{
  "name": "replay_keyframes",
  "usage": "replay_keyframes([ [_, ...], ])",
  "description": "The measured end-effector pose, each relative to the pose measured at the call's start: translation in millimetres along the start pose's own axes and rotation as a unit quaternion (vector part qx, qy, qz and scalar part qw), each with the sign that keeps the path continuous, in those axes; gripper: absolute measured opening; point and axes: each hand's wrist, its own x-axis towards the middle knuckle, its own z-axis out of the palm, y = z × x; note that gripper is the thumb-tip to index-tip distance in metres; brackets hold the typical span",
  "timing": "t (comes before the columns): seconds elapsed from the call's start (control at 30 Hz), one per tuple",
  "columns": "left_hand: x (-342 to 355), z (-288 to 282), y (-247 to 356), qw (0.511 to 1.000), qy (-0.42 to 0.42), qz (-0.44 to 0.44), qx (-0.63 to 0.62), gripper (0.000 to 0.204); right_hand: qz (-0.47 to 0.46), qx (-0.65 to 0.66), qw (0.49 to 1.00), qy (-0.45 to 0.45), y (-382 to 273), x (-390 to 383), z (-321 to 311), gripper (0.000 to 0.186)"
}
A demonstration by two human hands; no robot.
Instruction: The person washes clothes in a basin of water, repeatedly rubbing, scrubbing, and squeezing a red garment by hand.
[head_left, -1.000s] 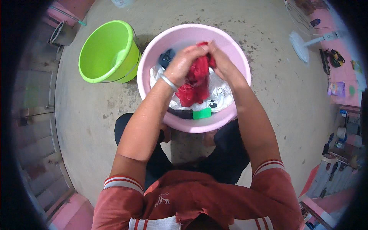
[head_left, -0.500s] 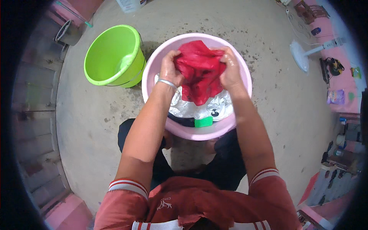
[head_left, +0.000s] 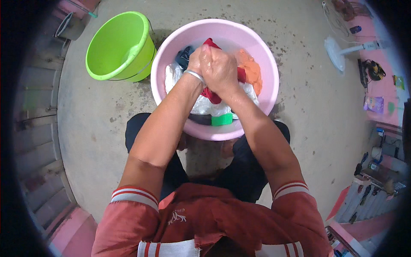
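Note:
Over a pink basin (head_left: 269, 105), my two hands press together around a wet red cloth (head_left: 212, 97), whose ends stick out above and below them. My left hand (head_left: 198, 61), with a metal bangle at the wrist, is closed on it. My right hand (head_left: 222, 70) is closed beside and partly over the left, so most of the red cloth is hidden. Under and around them lie white clothes (head_left: 173, 77), a dark blue cloth (head_left: 184, 55) and an orange cloth (head_left: 251, 70). At the basin's near side sits a bright green block (head_left: 221, 120).
A green bucket (head_left: 145, 58) stands left of the basin on the concrete floor (head_left: 102, 141). Farther left is a grey bucket (head_left: 70, 26). A white stand fan (head_left: 336, 53) lies toward the right wall, near a purple packet (head_left: 373, 104). My knees flank the basin.
My hands have come together, and the spread red cloth is now bunched between them. The orange and dark blue cloths now show. The basin sits higher in view.

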Motion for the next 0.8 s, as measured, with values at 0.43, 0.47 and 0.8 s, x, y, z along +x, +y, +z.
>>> replay_keyframes([
  [0.43,-51,12,111,0.985,-0.033,-0.07,-0.155,0.016,0.121,0.269,0.922,-0.249,103,-37,-32,0.042],
  [0.47,-49,10,119,0.975,-0.035,-0.038,-0.215,0.014,0.127,0.133,0.939,-0.29,116,-47,-31,0.043],
  [0.8,-19,-2,77,0.903,0.09,-0.022,-0.42,0.031,0.257,0.469,0.844,0.033,97,4,-40,0.027],
])
